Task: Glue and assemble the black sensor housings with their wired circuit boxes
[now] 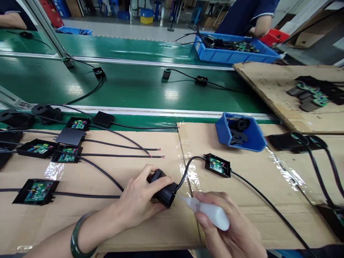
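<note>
My left hand [143, 195] is closed around a black plastic housing [166, 195], tilted over the cardboard. From the housing's end a black cable curves up to an uncovered black box with a green circuit board [217, 165]. In my right hand [228, 225] is a white squeeze bottle [211, 213], pinched between thumb and fingers. Its thin nozzle points left and meets, or nearly meets, the housing's rim beside the cable; contact is hard to make out. A second cable [263, 197] runs from the box toward the lower right.
Several cabled black boxes with boards [36, 191] lie to the left on the cardboard [107, 229]. A blue bin [239, 134] of black parts stands at the right. Behind runs a green conveyor [134, 86] carrying cabled assemblies. Co-workers' arms show across it, near a blue tray [236, 55].
</note>
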The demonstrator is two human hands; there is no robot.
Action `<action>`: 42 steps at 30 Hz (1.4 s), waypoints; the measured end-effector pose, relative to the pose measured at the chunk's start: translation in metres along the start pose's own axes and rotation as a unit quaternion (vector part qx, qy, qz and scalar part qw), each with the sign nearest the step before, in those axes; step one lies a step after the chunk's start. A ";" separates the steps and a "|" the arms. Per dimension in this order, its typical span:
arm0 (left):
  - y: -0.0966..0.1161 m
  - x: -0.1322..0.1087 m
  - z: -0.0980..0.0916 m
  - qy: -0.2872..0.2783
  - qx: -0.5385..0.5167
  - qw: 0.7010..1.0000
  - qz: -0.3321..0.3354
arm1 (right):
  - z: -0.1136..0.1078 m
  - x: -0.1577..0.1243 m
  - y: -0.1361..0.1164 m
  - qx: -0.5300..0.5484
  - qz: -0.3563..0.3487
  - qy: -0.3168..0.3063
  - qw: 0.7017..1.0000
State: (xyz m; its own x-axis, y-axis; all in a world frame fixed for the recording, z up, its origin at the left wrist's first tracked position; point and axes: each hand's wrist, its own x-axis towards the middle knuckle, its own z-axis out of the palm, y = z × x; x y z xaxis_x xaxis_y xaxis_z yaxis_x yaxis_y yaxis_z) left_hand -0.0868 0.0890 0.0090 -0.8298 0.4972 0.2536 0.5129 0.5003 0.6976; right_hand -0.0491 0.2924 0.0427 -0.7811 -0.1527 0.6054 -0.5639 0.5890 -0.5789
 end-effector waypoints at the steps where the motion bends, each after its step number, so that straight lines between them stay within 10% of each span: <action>1: 0.000 0.000 0.001 0.001 -0.001 1.000 -0.002 | 0.000 -0.002 0.000 0.007 0.001 -0.006 1.000; 12: 0.000 0.000 0.003 0.031 -0.016 0.999 0.014 | 0.002 -0.011 0.006 0.045 0.038 0.014 0.998; 16: 0.002 0.003 0.003 0.013 -0.108 0.991 -0.073 | 0.006 -0.010 0.003 0.145 0.084 0.125 0.978; 22: 0.003 0.008 0.011 -0.084 -0.481 0.838 -0.244 | 0.027 -0.006 -0.004 0.368 0.152 0.244 0.884; 27: 0.007 0.009 0.016 -0.091 -0.577 0.757 -0.293 | 0.042 -0.011 -0.004 0.228 0.083 0.240 0.940; 42: 0.009 0.008 0.014 -0.097 -0.574 0.753 -0.306 | 0.030 0.004 -0.005 0.000 -0.007 0.145 0.989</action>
State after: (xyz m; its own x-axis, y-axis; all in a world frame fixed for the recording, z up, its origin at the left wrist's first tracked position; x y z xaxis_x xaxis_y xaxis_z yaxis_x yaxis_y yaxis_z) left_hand -0.0856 0.1069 0.0079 -0.7292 0.5724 -0.3750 -0.5726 -0.2102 0.7924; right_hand -0.0575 0.2647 0.0313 -0.6638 0.0737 0.7443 -0.5739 0.5878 -0.5701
